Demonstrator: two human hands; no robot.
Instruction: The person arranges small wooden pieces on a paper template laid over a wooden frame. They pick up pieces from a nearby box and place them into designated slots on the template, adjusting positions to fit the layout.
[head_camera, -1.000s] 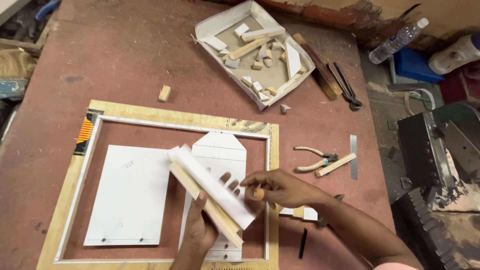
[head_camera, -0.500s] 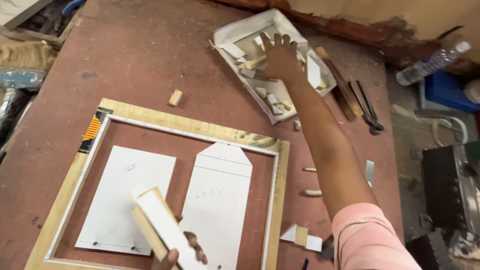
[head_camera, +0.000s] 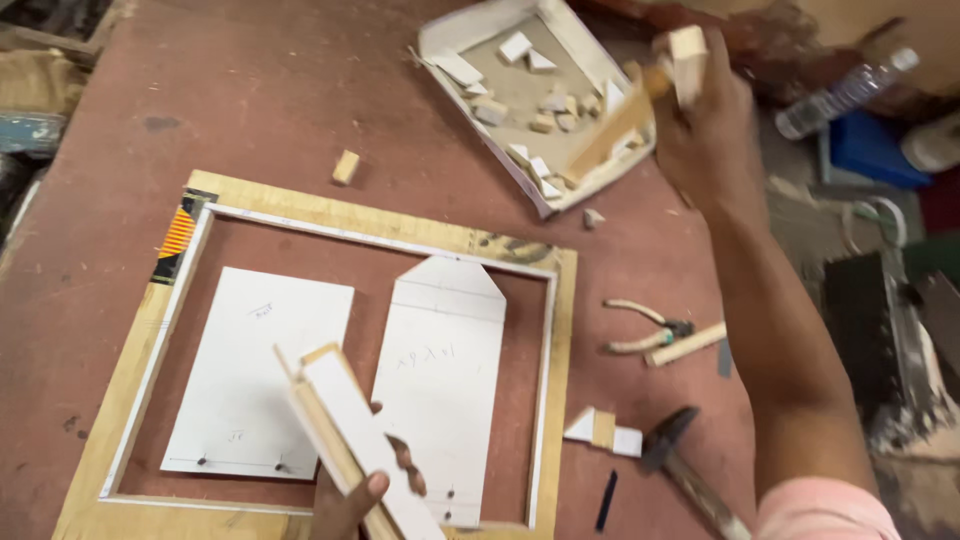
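Observation:
My left hand (head_camera: 352, 495) grips a white-faced wooden moulding strip (head_camera: 350, 440) at the bottom of the view, held over a rectangular wooden frame (head_camera: 130, 370) lying flat on the red table. Two white sheets lie inside the frame, a rectangular sheet (head_camera: 255, 375) and a sheet with a pointed top (head_camera: 440, 370). My right hand (head_camera: 700, 120) is raised at the right side of a white cardboard box (head_camera: 448, 42) of wood offcuts and holds a small pale wood block (head_camera: 686, 55). A longer wood strip (head_camera: 615, 125) slants out of the box just left of that hand.
Pliers (head_camera: 645, 327) and a short wood stick (head_camera: 686, 343) lie right of the frame. A hammer (head_camera: 685, 470) and a small white offcut (head_camera: 603, 430) sit near the bottom right. A loose block (head_camera: 346, 166) lies above the frame. A plastic bottle (head_camera: 845, 90) is at the far right.
My right hand left the moulding strip, reached up into the box and has lifted out with a small block. My left hand keeps the strip, now lower in view.

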